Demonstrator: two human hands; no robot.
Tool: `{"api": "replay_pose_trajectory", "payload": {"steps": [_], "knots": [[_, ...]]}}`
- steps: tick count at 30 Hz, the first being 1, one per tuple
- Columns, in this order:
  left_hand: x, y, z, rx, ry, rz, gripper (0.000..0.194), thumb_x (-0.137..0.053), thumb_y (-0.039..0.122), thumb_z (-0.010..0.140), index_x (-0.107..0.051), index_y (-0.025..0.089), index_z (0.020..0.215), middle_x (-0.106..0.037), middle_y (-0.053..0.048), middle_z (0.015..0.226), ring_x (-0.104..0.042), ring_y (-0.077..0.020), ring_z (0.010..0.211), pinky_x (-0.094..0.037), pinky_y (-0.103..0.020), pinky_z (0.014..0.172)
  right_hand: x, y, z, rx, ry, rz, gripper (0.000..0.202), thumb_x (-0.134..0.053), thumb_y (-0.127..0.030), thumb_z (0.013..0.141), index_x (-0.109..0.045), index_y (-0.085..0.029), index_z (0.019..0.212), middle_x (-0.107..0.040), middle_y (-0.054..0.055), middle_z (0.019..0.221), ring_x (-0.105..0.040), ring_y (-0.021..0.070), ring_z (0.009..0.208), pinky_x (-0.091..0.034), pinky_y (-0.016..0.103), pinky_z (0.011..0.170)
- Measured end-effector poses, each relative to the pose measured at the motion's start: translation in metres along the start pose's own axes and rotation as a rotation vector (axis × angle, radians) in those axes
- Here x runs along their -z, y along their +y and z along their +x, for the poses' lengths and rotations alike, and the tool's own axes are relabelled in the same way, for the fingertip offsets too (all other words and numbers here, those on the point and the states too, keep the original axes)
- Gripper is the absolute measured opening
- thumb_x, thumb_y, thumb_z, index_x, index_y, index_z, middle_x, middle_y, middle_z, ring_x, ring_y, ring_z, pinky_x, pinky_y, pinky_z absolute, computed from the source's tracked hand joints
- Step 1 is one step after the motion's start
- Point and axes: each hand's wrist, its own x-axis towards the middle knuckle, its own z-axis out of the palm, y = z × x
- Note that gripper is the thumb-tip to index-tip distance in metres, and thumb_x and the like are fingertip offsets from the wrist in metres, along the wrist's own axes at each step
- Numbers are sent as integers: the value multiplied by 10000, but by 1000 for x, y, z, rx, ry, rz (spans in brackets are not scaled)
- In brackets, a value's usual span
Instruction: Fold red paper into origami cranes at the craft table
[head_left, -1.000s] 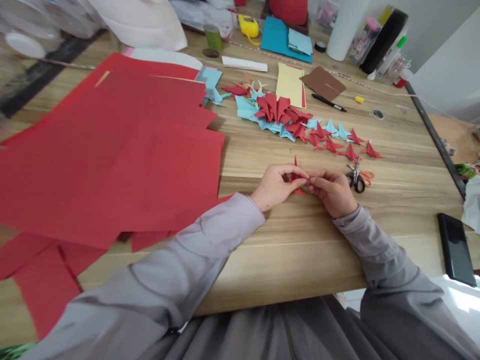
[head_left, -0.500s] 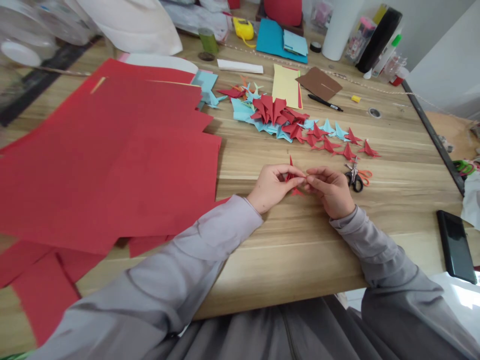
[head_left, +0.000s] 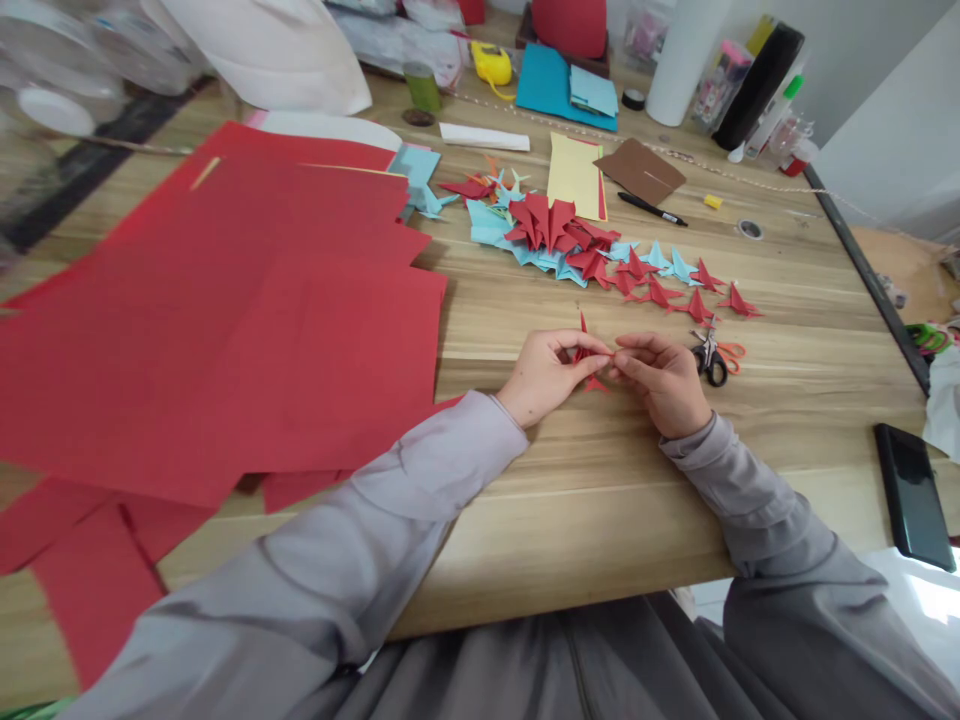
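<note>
A red folded paper crane point(head_left: 595, 384) is pinched in my left hand point(head_left: 546, 374), one thin point rising above the fingers and another part showing below. Opposite it, my right hand point(head_left: 666, 390) has thumb and forefinger closed on a small tip of the same red paper, and the fingertips of both hands almost meet. Much of the crane is hidden behind my fingers. Just right of my right hand lie black-handled scissors point(head_left: 709, 360) with orange-handled scissors point(head_left: 732, 355) beside them. Beyond the hands, several red and blue paper cranes point(head_left: 660, 292) run in rows.
Large red paper sheets point(head_left: 337, 370) cover the left of the wooden table point(head_left: 585, 530). Toward the back are yellow paper point(head_left: 574, 175), brown paper point(head_left: 641, 172), a black pen point(head_left: 652, 208) and a yellow tape measure point(head_left: 491, 65). A phone point(head_left: 911, 495) rests at the right edge.
Hardly anything differs. Both hands keep their pinch on the red paper, with only tiny fingertip movement, and the whole view has shifted slightly.
</note>
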Motion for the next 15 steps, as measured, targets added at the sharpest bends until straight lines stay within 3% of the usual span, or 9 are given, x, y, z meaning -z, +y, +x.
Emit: {"api": "replay_pose_trajectory", "payload": {"steps": [15], "knots": [[0, 1, -1, -6, 7, 53, 124, -706, 235, 679, -708, 140, 758, -683, -41, 673, -610, -128, 601, -478, -241, 547, 0, -1, -1, 2, 33, -41, 357, -842, -322, 536, -652, -176, 800, -682, -26, 618, -633, 106, 549, -524, 254, 582]]}}
